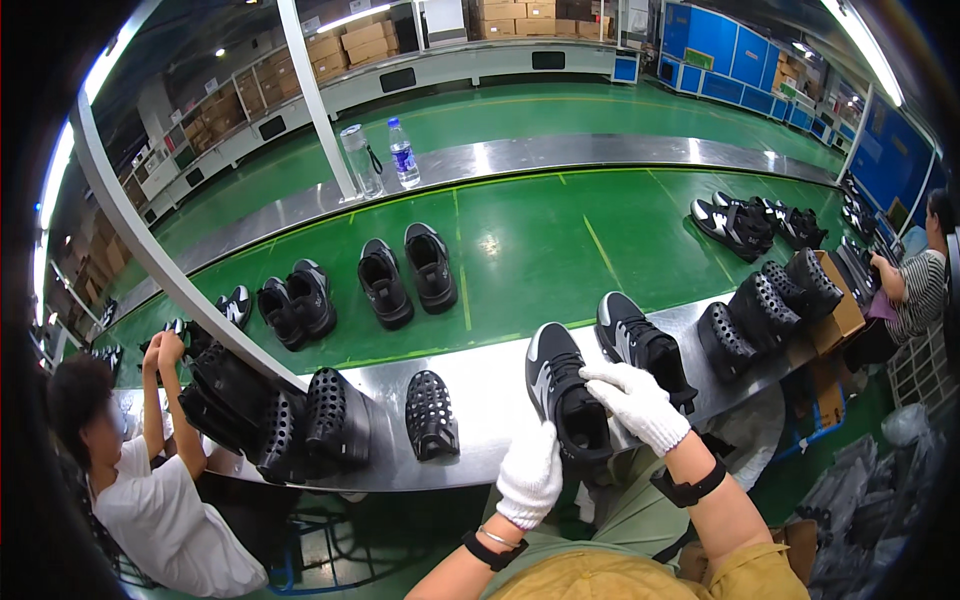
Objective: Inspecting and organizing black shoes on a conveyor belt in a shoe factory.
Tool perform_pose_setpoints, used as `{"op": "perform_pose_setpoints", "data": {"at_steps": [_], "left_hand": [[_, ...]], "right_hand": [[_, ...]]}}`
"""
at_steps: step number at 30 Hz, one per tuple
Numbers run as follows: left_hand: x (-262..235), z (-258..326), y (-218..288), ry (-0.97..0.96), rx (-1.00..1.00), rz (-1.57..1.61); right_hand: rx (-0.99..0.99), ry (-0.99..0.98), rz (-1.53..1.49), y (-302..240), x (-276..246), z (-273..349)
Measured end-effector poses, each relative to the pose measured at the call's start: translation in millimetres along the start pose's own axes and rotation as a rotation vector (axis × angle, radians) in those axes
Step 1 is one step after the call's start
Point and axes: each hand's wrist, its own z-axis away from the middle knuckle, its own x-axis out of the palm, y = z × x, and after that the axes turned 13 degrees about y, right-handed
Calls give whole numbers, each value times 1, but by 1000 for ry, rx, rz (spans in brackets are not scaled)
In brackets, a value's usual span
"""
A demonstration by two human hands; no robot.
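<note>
Black-and-white sneaker (pixel 562 385) sits on the steel bench (pixel 480 375) edge, toe pointing away, right in front of the person. Right hand (pixel 632 398), white glove, lies curled over its collar and tongue, fingers bent down onto the opening, gripping the shoe. Left hand (pixel 531 476), also gloved, is closed loosely at the heel end from below; can't tell if it pinches anything. Its mate (pixel 641 345) stands just beside, to the right, untouched.

Judgement: step in hand looks like work on the shoe opening or tongue, mid-way through the pair. Next move calls for steadying the heel and keeping the shoe off the bench lip.

Outward: black perforated shoe forms (pixel 431 412) left of it, more at right (pixel 765 305). Finished pairs (pixel 405 272) ride the green conveyor (pixel 530 250) beyond. A seated person (pixel 150 490) works at lower left.
</note>
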Motion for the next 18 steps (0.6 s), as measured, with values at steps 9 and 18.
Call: {"op": "perform_pose_setpoints", "data": {"at_steps": [9, 18], "left_hand": [[-9, -46, 2, -296, -362, -24], [25, -47, -17, -240, -144, -141]], "right_hand": [[-527, 15, 431, -43, -4, 9], [-413, 149, 379, -34, -35, 8]]}}
